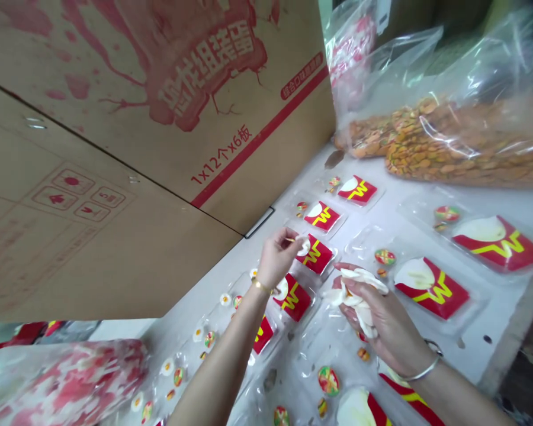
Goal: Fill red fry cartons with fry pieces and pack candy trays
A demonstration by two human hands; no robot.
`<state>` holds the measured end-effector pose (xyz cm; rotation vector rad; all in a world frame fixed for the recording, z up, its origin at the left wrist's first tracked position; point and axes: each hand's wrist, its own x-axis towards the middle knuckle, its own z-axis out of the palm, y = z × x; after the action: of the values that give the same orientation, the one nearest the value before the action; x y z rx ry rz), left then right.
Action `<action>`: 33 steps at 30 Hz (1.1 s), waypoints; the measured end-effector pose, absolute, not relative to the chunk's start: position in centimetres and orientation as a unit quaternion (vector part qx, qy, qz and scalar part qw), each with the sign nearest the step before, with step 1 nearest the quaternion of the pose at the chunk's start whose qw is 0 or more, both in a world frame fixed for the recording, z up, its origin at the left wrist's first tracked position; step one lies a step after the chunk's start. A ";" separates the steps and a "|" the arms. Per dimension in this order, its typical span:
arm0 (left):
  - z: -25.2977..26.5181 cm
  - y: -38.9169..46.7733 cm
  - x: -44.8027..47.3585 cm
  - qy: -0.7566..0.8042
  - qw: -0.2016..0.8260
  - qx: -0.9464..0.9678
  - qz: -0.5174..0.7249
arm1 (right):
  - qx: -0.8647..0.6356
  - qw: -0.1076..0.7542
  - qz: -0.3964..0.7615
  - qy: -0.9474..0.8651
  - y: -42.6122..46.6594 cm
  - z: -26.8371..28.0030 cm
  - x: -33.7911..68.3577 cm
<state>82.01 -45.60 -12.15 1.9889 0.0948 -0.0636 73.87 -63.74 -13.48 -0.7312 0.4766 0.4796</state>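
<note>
Nearest me, at the bottom of the frame, I see clear trays holding a round pizza-like piece (pixel 328 380) and others. Right of centre, my right hand (pixel 377 307) is curled around a loose bunch of white pieces (pixel 362 309). They look light, soft and floppy, perhaps a little tacky; I'd take each by its edge and keep the grip gentle. My left hand (pixel 276 254), at centre, has its fingertips bunched over a red-and-yellow piece (pixel 317 255) in its tray; I cannot tell whether anything is pinched there. Left of it, egg-like pieces (pixel 225 299) run in a row. Beyond, a brown carton (pixel 160 171) fills the upper left, and clear bags of orange pieces (pixel 466 145) lie upper right.
</note>
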 end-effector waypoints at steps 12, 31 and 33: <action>-16.0 -42.9 94.5 -0.063 -0.035 0.996 0.052 | -0.346 0.870 0.204 0.287 -65.7 -14.0 75.4; -11.1 -52.7 81.6 -0.043 0.555 0.792 -0.251 | -0.276 0.920 0.127 0.250 -67.3 -13.8 78.8; -11.1 -53.5 81.7 -0.011 0.593 0.770 -0.236 | -0.274 0.925 0.110 0.239 -67.6 -13.6 79.1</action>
<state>81.74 -53.46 -11.08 1.7898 -0.0251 -0.5481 79.14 -67.62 -13.57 -0.5613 0.4899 0.2266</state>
